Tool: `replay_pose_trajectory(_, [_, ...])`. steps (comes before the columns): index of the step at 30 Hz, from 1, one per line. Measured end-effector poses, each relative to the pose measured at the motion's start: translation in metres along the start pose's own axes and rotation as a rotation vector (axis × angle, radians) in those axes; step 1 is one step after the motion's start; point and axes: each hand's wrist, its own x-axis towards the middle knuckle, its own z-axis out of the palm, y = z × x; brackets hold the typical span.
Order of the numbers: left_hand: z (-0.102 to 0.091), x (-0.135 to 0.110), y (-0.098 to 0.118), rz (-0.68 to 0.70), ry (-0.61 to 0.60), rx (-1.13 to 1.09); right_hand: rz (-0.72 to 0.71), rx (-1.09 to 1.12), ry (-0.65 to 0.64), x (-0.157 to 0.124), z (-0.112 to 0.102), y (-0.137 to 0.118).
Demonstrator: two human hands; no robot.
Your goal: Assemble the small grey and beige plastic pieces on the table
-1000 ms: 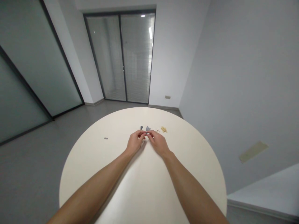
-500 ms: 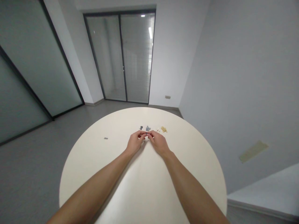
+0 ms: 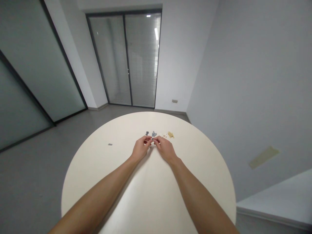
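Arms: the left forearm (image 3: 97, 189) and the right forearm (image 3: 201, 195) are reaching forward from the lower edge, converging above the desk.
Left: the left grip (image 3: 140, 148) is clenching, with its fingertips pressing on a small grey part (image 3: 152, 138).
Right: the right grip (image 3: 165, 149) is clenching too, closing on the same part from the other side.
Held part: the small grey part is sitting between both sets of fingertips, just above the desk, mostly hidden; its exact shape cannot be told.
Loose parts: a dark grey piece (image 3: 147, 133) and a lighter grey piece (image 3: 154, 134) are lying just beyond the hands. Tiny pale bits (image 3: 165, 136) and a small beige cluster (image 3: 170, 134) are lying farther right.
Outlier: a lone grey piece (image 3: 110, 144) is lying well apart, to the left.
Support: a round cream desk (image 3: 195, 169) is carrying all of these parts.
Surroundings: a grey floor (image 3: 31, 182) is spreading around the desk, and a pale wall (image 3: 243, 81) is rising on the right. Beyond the desk, a glazed double door (image 3: 124, 61) is showing slatted blinds behind its panes.
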Motion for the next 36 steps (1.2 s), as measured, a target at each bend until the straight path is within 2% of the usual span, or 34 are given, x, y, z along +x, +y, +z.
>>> replay_pose_trajectory(25, [0.0002,-0.0023,0.0069,0.019,-0.011,0.034,-0.036,0.009,0.007,-0.0015,-0.0042,-0.0038])
replay_pose_trajectory(36, [0.0017,-0.0025,0.0035,0.013,-0.013,0.043,-0.04,-0.001,0.012,-0.0017,-0.0043,-0.0045])
